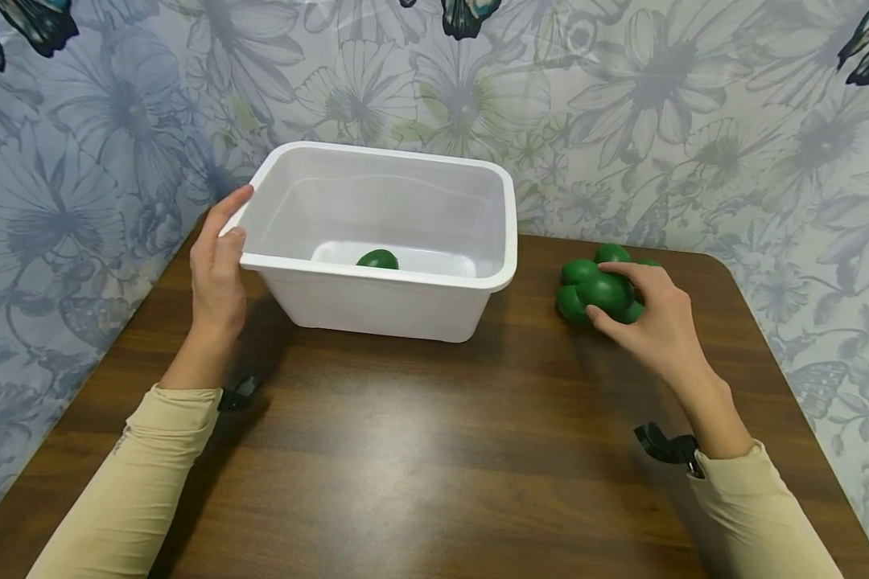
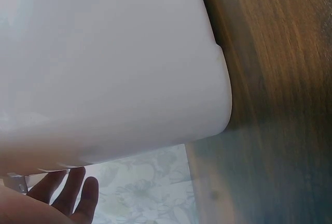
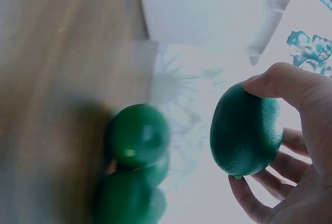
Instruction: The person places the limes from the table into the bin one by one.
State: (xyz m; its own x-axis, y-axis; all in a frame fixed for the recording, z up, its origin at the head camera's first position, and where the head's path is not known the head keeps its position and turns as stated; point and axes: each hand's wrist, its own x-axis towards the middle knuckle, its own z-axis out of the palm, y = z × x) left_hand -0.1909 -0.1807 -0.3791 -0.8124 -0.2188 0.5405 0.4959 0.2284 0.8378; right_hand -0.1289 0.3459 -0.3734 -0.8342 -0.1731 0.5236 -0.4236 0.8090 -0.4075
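My left hand (image 1: 217, 273) holds the left end of a white plastic tub (image 1: 369, 305), its thumb and a finger at the rim. In the left wrist view its other fingers (image 2: 72, 190) are bent beside the tub wall. A single green lime (image 1: 378, 259) shows inside the tub, partly hidden by the front rim. To the right, my right hand (image 1: 655, 322) grips a lime (image 3: 244, 130) between thumb and fingers. That lime is above a cluster of several more green limes (image 1: 570, 304), also seen in the right wrist view.
The brown wooden table (image 1: 405, 450) carries the tub near its back edge, with the limes at the back right. Behind it rises a wall (image 1: 659, 96) patterned with flowers and butterflies. A dark wrist strap (image 1: 666, 444) sits by each sleeve.
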